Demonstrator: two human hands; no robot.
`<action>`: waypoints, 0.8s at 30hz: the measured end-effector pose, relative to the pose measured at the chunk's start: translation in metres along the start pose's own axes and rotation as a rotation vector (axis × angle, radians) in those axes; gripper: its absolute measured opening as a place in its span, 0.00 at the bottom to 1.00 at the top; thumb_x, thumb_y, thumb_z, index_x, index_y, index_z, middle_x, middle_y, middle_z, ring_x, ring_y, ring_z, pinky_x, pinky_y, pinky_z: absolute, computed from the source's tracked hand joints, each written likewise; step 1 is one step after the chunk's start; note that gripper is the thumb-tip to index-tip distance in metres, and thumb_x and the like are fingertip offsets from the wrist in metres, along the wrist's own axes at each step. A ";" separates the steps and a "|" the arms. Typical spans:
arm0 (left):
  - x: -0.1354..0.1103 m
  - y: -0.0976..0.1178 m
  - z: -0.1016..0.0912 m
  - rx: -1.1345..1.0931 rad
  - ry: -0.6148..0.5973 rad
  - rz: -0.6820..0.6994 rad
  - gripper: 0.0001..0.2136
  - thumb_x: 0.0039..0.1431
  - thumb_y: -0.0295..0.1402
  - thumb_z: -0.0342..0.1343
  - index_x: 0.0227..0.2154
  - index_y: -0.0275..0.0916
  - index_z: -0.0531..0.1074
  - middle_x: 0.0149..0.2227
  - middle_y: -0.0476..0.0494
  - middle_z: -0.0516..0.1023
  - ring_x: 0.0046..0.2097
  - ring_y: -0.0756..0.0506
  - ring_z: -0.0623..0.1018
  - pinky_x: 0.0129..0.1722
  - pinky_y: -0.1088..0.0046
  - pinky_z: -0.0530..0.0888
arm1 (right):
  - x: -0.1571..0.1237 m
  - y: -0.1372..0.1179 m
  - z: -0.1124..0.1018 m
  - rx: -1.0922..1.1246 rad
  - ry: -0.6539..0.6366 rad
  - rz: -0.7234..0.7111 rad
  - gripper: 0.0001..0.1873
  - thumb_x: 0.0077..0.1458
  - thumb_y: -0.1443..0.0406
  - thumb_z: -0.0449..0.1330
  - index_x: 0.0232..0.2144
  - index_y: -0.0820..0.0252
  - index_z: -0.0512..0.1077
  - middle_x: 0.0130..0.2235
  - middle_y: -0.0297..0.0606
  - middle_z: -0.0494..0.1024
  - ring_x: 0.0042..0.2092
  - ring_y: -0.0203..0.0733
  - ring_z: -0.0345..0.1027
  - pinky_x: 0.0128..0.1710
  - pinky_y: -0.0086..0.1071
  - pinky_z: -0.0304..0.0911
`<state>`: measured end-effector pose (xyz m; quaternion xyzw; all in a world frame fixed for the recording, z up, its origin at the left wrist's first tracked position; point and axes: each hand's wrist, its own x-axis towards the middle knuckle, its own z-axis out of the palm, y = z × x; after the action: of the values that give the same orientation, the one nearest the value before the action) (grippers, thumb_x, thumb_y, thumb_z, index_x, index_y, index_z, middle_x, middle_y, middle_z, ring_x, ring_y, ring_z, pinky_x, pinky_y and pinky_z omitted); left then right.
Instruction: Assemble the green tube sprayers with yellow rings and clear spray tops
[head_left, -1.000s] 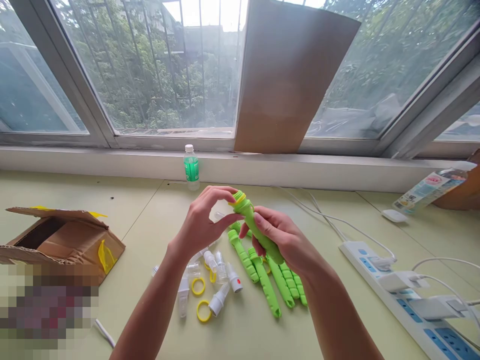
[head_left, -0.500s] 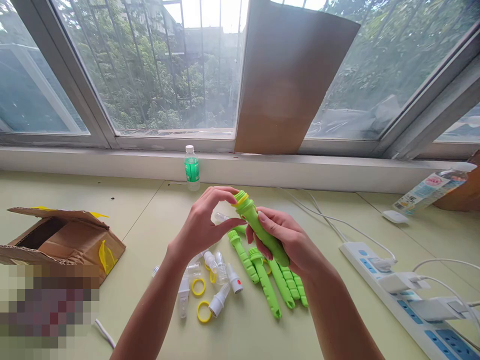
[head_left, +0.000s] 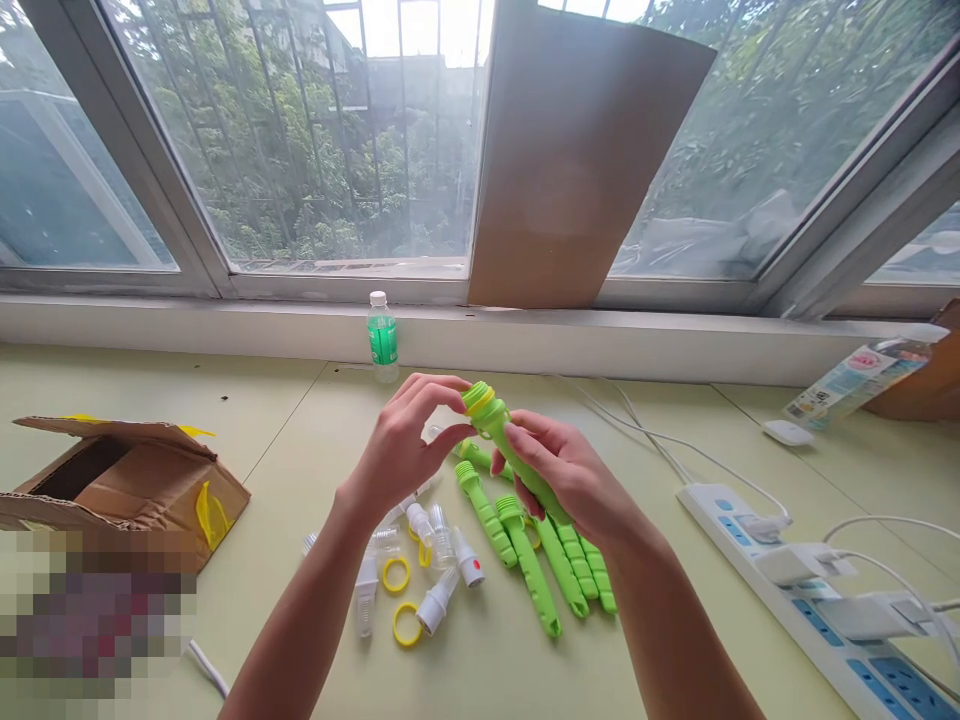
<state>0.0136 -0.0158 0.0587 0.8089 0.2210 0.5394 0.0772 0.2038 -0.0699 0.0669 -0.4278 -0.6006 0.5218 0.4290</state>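
Observation:
My right hand (head_left: pixel 564 472) is wrapped round a green plastic handle (head_left: pixel 501 437), held tilted above the table with its threaded top end up. A yellow ring (head_left: pixel 478 402) sits round that top end. My left hand (head_left: pixel 409 440) pinches the top end and the ring with fingertips and thumb. Below my hands lie several more green handles (head_left: pixel 529 560), several white and clear plastic parts (head_left: pixel 439 598) and loose yellow rings (head_left: pixel 406 621).
An open cardboard box (head_left: pixel 127 478) lies at the left. A small green-labelled bottle (head_left: pixel 382 338) stands by the sill. A white power strip (head_left: pixel 810 580) with plugs and cables runs along the right. A cardboard sheet (head_left: pixel 577 160) leans on the window.
My right hand has slid up the green handle, nearer its top end. My left hand stays at the yellow ring with only small finger shifts.

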 end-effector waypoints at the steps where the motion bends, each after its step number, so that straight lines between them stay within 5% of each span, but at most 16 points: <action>1: 0.000 -0.001 0.001 0.005 0.006 -0.001 0.10 0.54 0.26 0.62 0.36 0.39 0.67 0.43 0.44 0.77 0.45 0.47 0.76 0.45 0.67 0.74 | 0.000 0.001 0.001 -0.022 0.039 -0.017 0.16 0.59 0.53 0.58 0.44 0.55 0.66 0.33 0.32 0.72 0.16 0.27 0.59 0.13 0.24 0.53; 5: 0.000 -0.001 0.002 -0.001 0.031 0.002 0.11 0.53 0.25 0.63 0.37 0.40 0.68 0.43 0.44 0.77 0.45 0.47 0.76 0.45 0.66 0.74 | 0.000 0.001 0.004 -0.062 0.135 -0.086 0.19 0.51 0.57 0.66 0.42 0.54 0.64 0.38 0.32 0.73 0.16 0.28 0.63 0.12 0.24 0.55; 16: 0.001 0.003 0.001 -0.033 0.025 -0.028 0.10 0.56 0.28 0.61 0.39 0.40 0.68 0.44 0.43 0.76 0.46 0.46 0.76 0.46 0.64 0.74 | 0.001 0.001 0.002 -0.022 0.049 -0.075 0.13 0.57 0.56 0.61 0.39 0.60 0.70 0.29 0.33 0.71 0.20 0.31 0.63 0.18 0.28 0.61; 24: 0.001 0.003 0.001 -0.005 0.031 -0.044 0.08 0.55 0.28 0.62 0.36 0.40 0.68 0.41 0.44 0.77 0.44 0.47 0.76 0.44 0.66 0.74 | 0.003 0.002 0.004 -0.192 0.063 -0.110 0.17 0.63 0.53 0.53 0.37 0.60 0.73 0.31 0.36 0.73 0.24 0.32 0.63 0.21 0.27 0.60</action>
<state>0.0159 -0.0173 0.0603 0.7951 0.2384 0.5506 0.0878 0.1991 -0.0678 0.0649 -0.4495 -0.6565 0.4240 0.4326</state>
